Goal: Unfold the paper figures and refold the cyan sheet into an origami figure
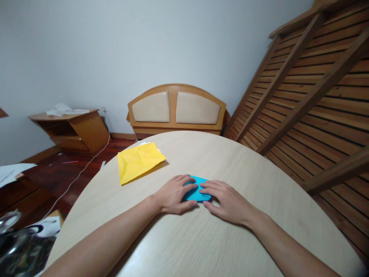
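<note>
Fingers (189,187) loosely spread over blue paper (193,196), well inside the far tabletop edge (184,133).

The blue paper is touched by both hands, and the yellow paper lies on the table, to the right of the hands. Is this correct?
Not quite: the head view shows the yellow paper on the table to the left of the hands. The left hand and right hand do both touch the blue paper.

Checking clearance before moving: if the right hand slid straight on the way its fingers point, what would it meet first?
Probably the left hand: the right hand rests on the blue paper, pointing across it toward the left, a narrow gap between. Exact heights are hard to judge.
</note>
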`<state>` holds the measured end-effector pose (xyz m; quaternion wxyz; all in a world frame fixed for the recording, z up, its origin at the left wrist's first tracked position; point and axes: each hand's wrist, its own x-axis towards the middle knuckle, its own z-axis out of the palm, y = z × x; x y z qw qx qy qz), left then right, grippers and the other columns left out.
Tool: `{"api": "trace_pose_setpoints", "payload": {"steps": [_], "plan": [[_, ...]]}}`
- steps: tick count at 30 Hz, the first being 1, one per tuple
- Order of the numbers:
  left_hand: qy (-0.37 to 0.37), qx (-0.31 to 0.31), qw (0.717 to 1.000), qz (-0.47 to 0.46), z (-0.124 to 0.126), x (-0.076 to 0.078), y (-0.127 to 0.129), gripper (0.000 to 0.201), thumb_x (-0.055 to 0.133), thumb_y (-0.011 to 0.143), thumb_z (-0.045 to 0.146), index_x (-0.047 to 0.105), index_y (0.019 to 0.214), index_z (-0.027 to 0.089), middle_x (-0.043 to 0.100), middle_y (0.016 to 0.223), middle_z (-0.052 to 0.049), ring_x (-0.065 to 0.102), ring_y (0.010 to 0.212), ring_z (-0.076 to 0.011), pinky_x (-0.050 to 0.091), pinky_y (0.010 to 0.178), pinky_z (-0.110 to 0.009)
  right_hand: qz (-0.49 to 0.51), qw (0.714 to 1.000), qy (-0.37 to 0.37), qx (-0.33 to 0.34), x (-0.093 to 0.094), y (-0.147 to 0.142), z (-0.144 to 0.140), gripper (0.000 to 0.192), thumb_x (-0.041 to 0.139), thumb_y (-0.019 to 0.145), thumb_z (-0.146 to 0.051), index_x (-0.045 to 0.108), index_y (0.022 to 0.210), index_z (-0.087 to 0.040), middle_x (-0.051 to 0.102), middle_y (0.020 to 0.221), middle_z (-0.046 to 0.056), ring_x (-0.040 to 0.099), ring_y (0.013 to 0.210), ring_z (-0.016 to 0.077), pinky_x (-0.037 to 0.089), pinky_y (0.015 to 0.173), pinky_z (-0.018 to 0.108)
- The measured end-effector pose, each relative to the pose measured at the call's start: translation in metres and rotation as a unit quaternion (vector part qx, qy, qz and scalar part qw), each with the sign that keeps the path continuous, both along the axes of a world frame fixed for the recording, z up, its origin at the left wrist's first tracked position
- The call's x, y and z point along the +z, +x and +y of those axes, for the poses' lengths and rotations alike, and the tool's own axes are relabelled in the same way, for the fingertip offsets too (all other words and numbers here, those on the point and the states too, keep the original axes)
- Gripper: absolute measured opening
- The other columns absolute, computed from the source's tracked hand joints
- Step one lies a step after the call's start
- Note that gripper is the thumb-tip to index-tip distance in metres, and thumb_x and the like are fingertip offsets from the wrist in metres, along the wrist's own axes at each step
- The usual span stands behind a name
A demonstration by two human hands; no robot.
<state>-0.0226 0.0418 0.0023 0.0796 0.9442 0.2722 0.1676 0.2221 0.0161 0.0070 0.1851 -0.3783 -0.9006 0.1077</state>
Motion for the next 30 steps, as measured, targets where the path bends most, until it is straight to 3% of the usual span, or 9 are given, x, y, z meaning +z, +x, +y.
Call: {"api": "trace_pose_setpoints", "payload": {"steps": [5,10,16,20,25,30], "plan": [[0.013,0.018,1.0,0.009,-0.001,-0.001,0.003,0.058,0.067,0.082,0.053,0.058,0.129,0.02,0.06,0.133,-0.014,0.053,0.127,-0.0345,0.041,0.11,-0.05,0.025,1.0,0.006,-0.003,-0.003,0.0,0.004,0.02,0.061,0.094,-0.028,0.071,0.111,-0.026,0.073,0.119,0.004,0.063,0.116,0.0221,0.043,0.106,0.041],[0.015,0.039,0.999,0.016,-0.004,-0.002,0.007,0.032,0.055,0.091,0.032,0.065,0.119,0.021,0.065,0.129,-0.01,0.061,0.117,-0.0278,0.049,0.103,-0.045,0.032,0.999,0.018,-0.026,-0.006,-0.001,0.008,0.021,0.052,0.1,-0.026,0.071,0.106,-0.023,0.076,0.108,0.005,0.068,0.103,0.0214,0.047,0.096,0.04],[-0.026,0.043,0.998,-0.038,-0.004,-0.005,0.006,0.029,0.046,0.096,0.023,0.065,0.119,0.022,0.069,0.126,-0.006,0.064,0.115,-0.0217,0.05,0.103,-0.037,0.069,0.997,0.012,-0.023,-0.006,0.006,0.011,0.021,0.064,0.091,-0.027,0.067,0.112,-0.023,0.073,0.11,0.006,0.065,0.105,0.0231,0.047,0.096,0.039],[-0.068,0.036,0.992,-0.1,-0.009,-0.004,0.008,0.029,0.041,0.099,0.023,0.064,0.117,0.021,0.072,0.114,-0.006,0.066,0.103,-0.0193,0.052,0.093,-0.033,0.127,0.991,-0.012,-0.051,-0.008,0.009,0.014,0.018,0.054,0.095,-0.022,0.07,0.101,-0.022,0.074,0.1,0.006,0.067,0.095,0.0215,0.05,0.088,0.036],[-0.11,0.131,0.958,-0.228,-0.011,-0.006,0.012,0.025,0.048,0.098,0.033,0.066,0.096,0.017,0.071,0.083,-0.005,0.063,0.072,-0.0168,0.051,0.068,-0.029,0.26,0.954,-0.109,-0.105,-0.002,0.004,0.009,0.022,0.057,0.095,-0.035,0.071,0.1,-0.02,0.075,0.096,0.005,0.068,0.088,0.0218,0.053,0.08,0.033],[-0.187,0.163,0.91,-0.333,-0.003,-0.008,0.009,0.027,0.055,0.094,0.04,0.067,0.094,0.015,0.07,0.08,-0.004,0.059,0.066,-0.0145,0.047,0.06,-0.026,0.342,0.916,-0.178,-0.109,-0.002,0.004,0.011,0.03,0.063,0.091,-0.044,0.073,0.101,-0.018,0.075,0.093,0.006,0.068,0.085,0.0217,0.055,0.076,0.033]]}}
